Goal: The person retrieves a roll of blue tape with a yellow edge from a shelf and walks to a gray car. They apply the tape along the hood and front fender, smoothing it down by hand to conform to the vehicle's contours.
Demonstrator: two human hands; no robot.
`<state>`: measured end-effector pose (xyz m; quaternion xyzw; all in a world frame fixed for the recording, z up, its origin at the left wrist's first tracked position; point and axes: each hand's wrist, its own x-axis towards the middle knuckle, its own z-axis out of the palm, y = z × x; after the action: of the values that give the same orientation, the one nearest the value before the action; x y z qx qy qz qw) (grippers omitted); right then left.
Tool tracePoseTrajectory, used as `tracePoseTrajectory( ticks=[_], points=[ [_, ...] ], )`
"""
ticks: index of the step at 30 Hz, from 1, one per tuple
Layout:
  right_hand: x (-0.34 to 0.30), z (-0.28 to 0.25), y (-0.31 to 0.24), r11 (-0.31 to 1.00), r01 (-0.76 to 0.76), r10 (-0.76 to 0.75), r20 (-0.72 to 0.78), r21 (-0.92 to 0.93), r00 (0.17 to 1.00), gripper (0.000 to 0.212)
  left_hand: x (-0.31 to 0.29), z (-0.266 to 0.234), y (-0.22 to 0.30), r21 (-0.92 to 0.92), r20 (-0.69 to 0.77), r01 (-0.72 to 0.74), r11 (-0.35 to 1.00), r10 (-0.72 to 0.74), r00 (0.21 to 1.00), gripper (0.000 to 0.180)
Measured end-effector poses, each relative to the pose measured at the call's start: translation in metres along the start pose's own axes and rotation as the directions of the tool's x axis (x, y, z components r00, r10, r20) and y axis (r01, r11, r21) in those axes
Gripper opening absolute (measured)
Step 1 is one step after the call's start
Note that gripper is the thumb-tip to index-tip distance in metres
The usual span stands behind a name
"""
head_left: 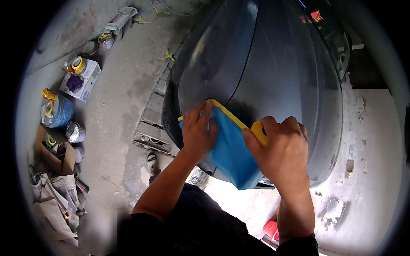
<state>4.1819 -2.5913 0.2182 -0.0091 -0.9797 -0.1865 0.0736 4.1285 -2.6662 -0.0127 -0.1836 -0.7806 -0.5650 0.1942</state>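
Before me is the dark grey panel of a car, with a seam running down it. A strip of yellow masking tape edges the top of a blue masking sheet, which hangs in folds between my hands. My left hand pinches the taped edge close to the panel seam; part of its grip is hidden behind the fingers. On the other side, my right hand is closed round a yellow tape roll, from which the strip runs toward my left hand.
Along the left lie a white box with tape and purple cloth on it, a blue bucket, cans, a cardboard box and a newspaper pile. A floor grate runs beside the car. Something red sits at lower right.
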Motion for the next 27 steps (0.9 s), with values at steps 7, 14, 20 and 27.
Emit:
tracePoseTrajectory(
  ticks=[7,14,20,27],
  points=[
    [-0.002,-0.005,-0.021,0.996,0.054,-0.055,0.006,0.076,0.998,0.032,0.003,0.000,0.000,0.020,0.018,-0.010,1.000,0.010,1.000,0.056],
    [-0.021,0.011,-0.011,0.983,-0.110,0.100,0.077,0.150,0.992,0.036,0.006,-0.006,-0.006,0.051,0.079,-0.038,0.998,0.034,0.996,0.053],
    [-0.047,0.037,-0.001,0.951,-0.225,0.204,0.119,0.212,0.972,0.040,0.012,-0.013,-0.004,0.028,0.131,-0.028,0.999,0.024,0.991,0.044],
    [-0.062,0.062,-0.003,0.961,-0.237,0.225,0.091,0.141,0.970,0.039,0.014,-0.014,0.010,0.020,0.216,0.098,0.995,-0.100,0.971,0.039]
  ],
)
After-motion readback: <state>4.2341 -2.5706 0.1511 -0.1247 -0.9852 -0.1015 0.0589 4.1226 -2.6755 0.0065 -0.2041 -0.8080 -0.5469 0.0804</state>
